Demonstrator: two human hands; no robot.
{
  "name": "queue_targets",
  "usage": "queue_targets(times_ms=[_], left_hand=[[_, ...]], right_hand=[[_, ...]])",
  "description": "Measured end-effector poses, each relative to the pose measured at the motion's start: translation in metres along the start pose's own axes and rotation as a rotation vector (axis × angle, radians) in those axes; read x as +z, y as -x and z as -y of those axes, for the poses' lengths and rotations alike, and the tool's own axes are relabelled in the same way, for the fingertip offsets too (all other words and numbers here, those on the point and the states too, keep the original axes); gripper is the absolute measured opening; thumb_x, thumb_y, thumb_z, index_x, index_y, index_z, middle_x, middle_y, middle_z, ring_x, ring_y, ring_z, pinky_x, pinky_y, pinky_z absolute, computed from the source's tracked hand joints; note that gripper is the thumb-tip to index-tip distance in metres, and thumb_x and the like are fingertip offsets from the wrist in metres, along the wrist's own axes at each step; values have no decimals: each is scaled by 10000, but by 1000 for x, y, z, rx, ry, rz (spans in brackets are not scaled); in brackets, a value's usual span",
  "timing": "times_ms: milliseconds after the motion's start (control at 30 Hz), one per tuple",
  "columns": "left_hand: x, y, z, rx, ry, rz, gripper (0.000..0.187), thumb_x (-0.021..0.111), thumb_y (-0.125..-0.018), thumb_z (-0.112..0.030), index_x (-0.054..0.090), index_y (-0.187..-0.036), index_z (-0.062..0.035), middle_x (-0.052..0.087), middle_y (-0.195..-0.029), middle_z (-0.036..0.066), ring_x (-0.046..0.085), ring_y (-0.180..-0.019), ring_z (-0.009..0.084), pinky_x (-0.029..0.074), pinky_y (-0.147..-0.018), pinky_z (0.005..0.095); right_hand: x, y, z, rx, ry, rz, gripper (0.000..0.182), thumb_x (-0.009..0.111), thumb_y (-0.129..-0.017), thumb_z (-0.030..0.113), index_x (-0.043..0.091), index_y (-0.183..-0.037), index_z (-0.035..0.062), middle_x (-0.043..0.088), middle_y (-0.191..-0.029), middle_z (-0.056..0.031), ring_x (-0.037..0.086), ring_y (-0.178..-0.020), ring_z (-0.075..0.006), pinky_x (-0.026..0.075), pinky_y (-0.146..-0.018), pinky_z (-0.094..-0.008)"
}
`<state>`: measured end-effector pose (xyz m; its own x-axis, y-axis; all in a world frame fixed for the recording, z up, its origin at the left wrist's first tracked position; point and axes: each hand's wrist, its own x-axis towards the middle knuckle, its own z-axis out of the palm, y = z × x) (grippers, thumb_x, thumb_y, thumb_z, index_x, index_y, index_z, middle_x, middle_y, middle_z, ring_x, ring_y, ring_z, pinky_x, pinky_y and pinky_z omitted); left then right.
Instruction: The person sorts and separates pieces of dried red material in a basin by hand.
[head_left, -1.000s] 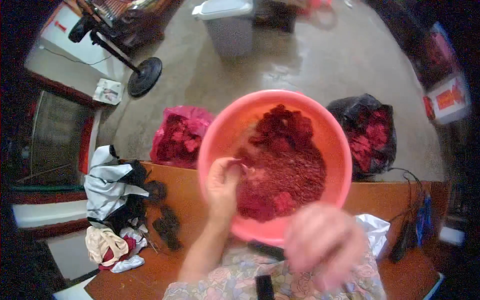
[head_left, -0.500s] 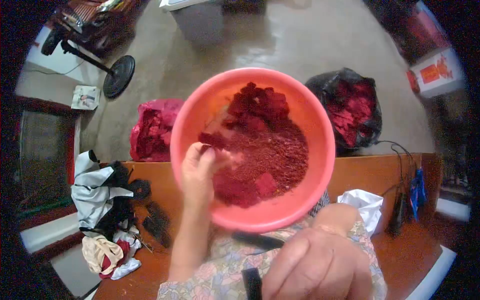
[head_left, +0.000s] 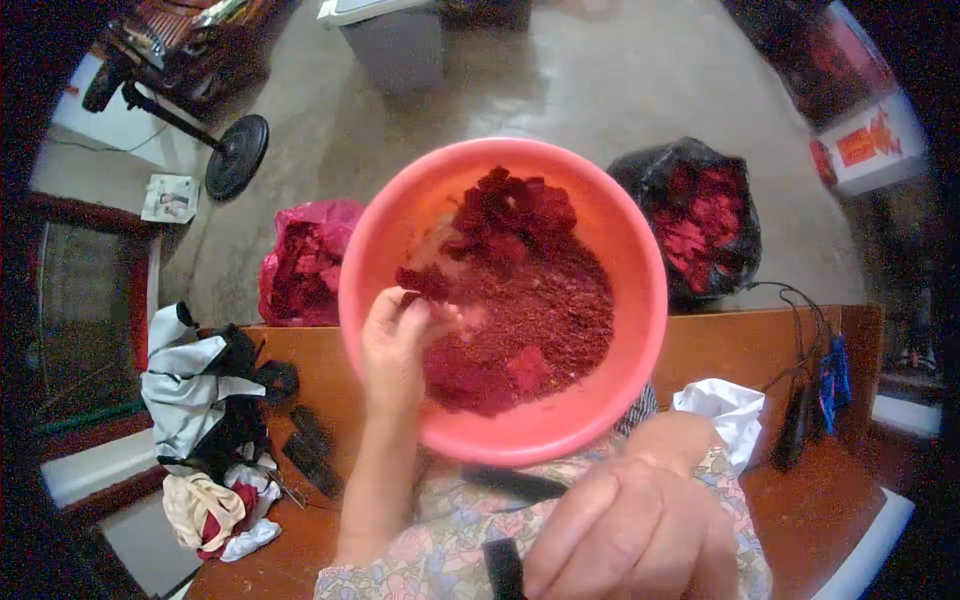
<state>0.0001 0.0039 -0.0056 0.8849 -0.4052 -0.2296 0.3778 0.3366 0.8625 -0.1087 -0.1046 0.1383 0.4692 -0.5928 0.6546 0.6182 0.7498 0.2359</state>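
A large pink basin [head_left: 540, 445] rests at the person's lap, with dark red pieces [head_left: 515, 215] heaped toward its far side and finer red bits [head_left: 550, 310] spread over its bottom. Over the basin's left part is my left hand [head_left: 402, 335], thumb and forefinger pinched on a small dark red piece [head_left: 425, 280]. My right hand [head_left: 635, 530] is raised close to the camera at the bottom right, fingers curled, fingertips hidden; what it holds, if anything, cannot be seen. A flat red piece [head_left: 527, 370] lies near the basin's front.
A pink bag [head_left: 300, 265] and a black bag [head_left: 700, 220], both with red pieces, flank the basin. Cloths [head_left: 205, 510] lie on the wooden bench [head_left: 810, 510] at left. A white bag [head_left: 722, 410] sits at right. A round black stand base [head_left: 238, 157] is on the floor.
My hands stay almost in place. The view has shifted very slightly; the red piece in my left hand looks much the same.
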Motion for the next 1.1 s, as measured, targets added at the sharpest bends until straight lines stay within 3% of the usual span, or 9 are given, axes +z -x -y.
queue_targets(times_ms=[167,233,267,367,467,567,767,933,1100], left_hand=[[-4,0,6,58,-224,-9,48,603,-889,-78,580,-925,-55,655,-867,63,644,-799,152,548,-758,307],[3,3,1,37,-237,-5,48,587,-894,-61,582,-934,-36,641,-868,46,604,-793,121,492,-752,255],[6,4,-2,29,-245,-4,50,579,-896,-53,583,-939,-26,634,-869,38,583,-790,105,464,-749,229],[12,6,-7,34,-331,7,38,570,-898,-39,588,-925,-21,631,-858,33,580,-775,100,470,-729,230],[15,7,-5,48,-395,56,47,574,-897,-46,592,-932,-20,624,-843,23,573,-766,88,466,-703,221],[12,9,-3,43,-494,79,67,582,-896,-57,595,-947,-16,619,-833,17,568,-764,81,463,-686,214],[27,12,-7,159,-614,-10,187,632,-851,-35,591,-1032,-9,598,-975,24,543,-897,100,450,-793,235],[15,6,-1,567,-872,26,235,663,-794,16,611,-1021,-19,602,-1047,84,576,-948,187,475,-803,285],[24,4,-2,637,-1183,105,191,684,-749,22,648,-930,-29,635,-943,115,612,-880,235,488,-752,312]], right_hand=[[25,34,8,-385,-2422,-495,176,633,-781,86,616,-949,39,611,-924,-133,610,-746,-232,502,-660,-359],[-35,-3,28,-1025,-3570,-793,245,654,-754,102,603,-983,32,610,-925,-148,609,-796,-284,500,-703,-378],[-74,-19,36,-1600,-4094,-955,273,666,-737,112,595,-987,30,609,-911,-157,606,-821,-319,496,-722,-384],[-127,1,42,-1683,-3789,-554,249,643,-808,164,594,-976,-14,620,-879,-151,628,-776,-258,510,-684,-359],[-140,16,42,-2718,-3369,246,221,622,-844,181,609,-925,-24,630,-788,-117,625,-715,-171,508,-656,-317],[-147,28,43,-2631,-3428,388,212,603,-866,185,618,-883,-25,626,-723,-60,589,-664,-108,492,-627,-285],[-152,34,51,-3033,-3051,1013,211,579,-904,231,612,-880,25,591,-711,14,532,-619,-65,448,-567,-236],[-156,37,54,-3142,-2870,1151,232,568,-922,268,602,-861,47,577,-701,28,522,-626,-48,438,-569,-222],[-161,43,52,-3180,-2857,1203,227,562,-926,261,594,-850,50,572,-711,33,522,-634,-48,433,-573,-218]])
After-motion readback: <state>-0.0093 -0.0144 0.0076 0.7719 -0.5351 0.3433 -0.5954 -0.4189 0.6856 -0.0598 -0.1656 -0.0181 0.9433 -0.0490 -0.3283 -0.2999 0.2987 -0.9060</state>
